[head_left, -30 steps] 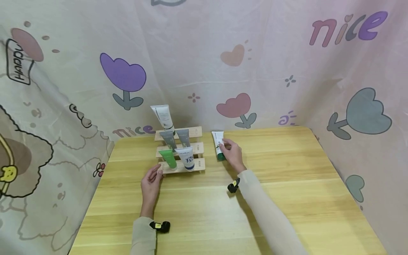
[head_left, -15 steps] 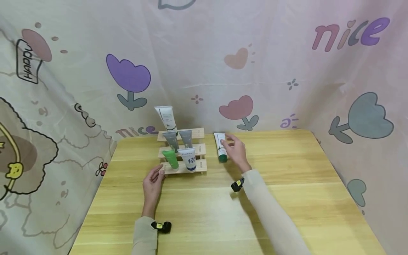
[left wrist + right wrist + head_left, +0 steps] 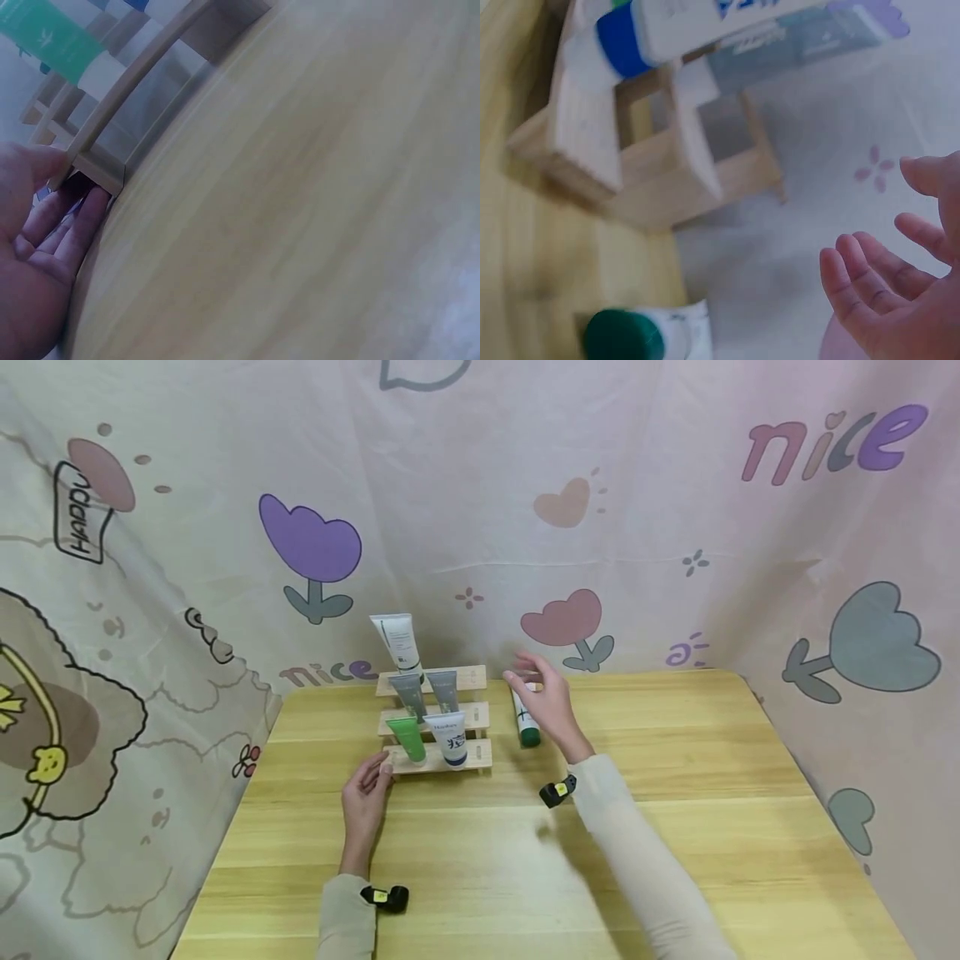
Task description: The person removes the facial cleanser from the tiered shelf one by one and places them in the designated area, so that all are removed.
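A three-step wooden display rack (image 3: pixel 478 756) stands at the back left of the table, holding several squeeze tubes. My left hand (image 3: pixel 365 795) grips the left end of its lowest step; in the left wrist view the thumb is on top and the fingers (image 3: pixel 86 225) reach around the end support. My right hand (image 3: pixel 551 703) is raised, fingers spread and holding nothing, over a white tube with a green cap (image 3: pixel 530 737) that lies on the table right of the rack. In the right wrist view, that tube's green cap (image 3: pixel 622 335) is apart from the hand.
On the top step stands a tall white tube (image 3: pixel 402 643). Two grey tubes (image 3: pixel 444 692) are on the middle step. A green tube (image 3: pixel 408 739) and a white tube with a blue cap (image 3: pixel 448 739) occupy the lowest. A patterned cloth (image 3: pixel 480 510) hangs behind the wooden table (image 3: pixel 675 760).
My right hand has let go of the white tube with the green cap and lifted off it, leaving it on the table. The left hand keeps its place at the rack.
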`<state>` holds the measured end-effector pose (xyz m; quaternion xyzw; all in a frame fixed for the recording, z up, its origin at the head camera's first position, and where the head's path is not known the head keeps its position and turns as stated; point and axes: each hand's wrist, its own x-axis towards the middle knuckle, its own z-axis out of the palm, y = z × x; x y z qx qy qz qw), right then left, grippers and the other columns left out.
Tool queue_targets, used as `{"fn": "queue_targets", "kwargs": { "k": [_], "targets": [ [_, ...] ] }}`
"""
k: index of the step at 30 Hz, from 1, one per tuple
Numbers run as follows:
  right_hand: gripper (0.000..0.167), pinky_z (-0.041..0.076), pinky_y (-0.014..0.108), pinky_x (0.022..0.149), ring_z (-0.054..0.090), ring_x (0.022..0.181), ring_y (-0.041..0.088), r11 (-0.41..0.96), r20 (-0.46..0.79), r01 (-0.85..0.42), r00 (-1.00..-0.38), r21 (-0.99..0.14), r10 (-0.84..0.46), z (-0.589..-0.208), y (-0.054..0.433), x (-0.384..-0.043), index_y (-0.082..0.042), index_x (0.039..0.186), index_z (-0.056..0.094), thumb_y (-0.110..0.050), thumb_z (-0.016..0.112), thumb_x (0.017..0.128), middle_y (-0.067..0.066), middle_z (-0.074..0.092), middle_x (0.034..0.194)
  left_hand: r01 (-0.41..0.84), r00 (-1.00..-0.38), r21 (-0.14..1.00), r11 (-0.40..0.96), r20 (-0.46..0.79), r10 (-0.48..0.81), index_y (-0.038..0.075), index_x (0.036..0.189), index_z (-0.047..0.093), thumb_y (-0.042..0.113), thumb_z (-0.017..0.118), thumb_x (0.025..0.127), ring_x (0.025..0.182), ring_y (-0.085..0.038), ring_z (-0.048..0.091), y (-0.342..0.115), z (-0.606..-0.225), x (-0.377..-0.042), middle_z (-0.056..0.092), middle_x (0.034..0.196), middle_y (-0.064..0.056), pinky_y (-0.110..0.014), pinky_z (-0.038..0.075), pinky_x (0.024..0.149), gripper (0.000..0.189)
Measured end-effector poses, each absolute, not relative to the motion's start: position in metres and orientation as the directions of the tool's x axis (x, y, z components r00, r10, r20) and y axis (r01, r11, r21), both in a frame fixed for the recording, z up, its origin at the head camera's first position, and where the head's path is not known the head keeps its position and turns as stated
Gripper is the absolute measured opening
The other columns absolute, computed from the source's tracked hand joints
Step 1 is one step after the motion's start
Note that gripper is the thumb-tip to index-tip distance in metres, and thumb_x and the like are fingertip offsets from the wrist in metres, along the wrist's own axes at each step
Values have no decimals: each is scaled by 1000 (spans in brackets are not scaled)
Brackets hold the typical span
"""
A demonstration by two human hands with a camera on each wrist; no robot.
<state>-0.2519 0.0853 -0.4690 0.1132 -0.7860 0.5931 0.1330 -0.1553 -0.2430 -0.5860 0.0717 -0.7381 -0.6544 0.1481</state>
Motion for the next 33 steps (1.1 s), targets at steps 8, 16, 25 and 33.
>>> {"fn": "queue_targets", "kwargs": {
  "k": [8, 16, 25, 33],
  "targets": [
    [50, 54, 46, 99, 64, 117, 34, 160, 405, -421, -906, -893, -124, -430, 59, -252, -12, 144, 56, -25, 73, 99, 13, 66, 129, 96, -948, 980, 172, 143, -285, -9, 131, 64, 7, 64, 102, 97, -6, 70, -239, -567, -146, 64, 129, -30, -22, 59, 82, 33],
    [53, 54, 40, 100, 64, 117, 23, 118, 450, -474, -874, -872, -183, -404, 33, -257, -14, 146, 53, -22, 74, 98, 8, 66, 130, 112, -934, 980, 167, 161, -319, 0, 129, 69, 16, 66, 102, 93, -1, 69, -244, -591, -153, 68, 127, -22, -16, 58, 80, 32],
    [56, 53, 44, 102, 63, 119, 26, 107, 426, -465, -866, -879, -262, -385, 6, -267, -15, 149, 50, -19, 74, 98, 11, 63, 132, 130, -932, 977, 170, 179, -315, 1, 129, 69, 17, 67, 102, 94, -2, 70, -244, -589, -154, 69, 127, -19, -17, 58, 80, 32],
    [62, 53, 45, 103, 62, 120, 31, 107, 375, -427, -870, -898, -320, -378, -9, -281, -14, 151, 47, -16, 75, 96, 16, 62, 134, 117, -938, 981, 157, 161, -307, 0, 129, 69, 14, 67, 102, 95, -1, 69, -242, -589, -155, 69, 128, -19, -16, 58, 80, 31]
  ]
}}
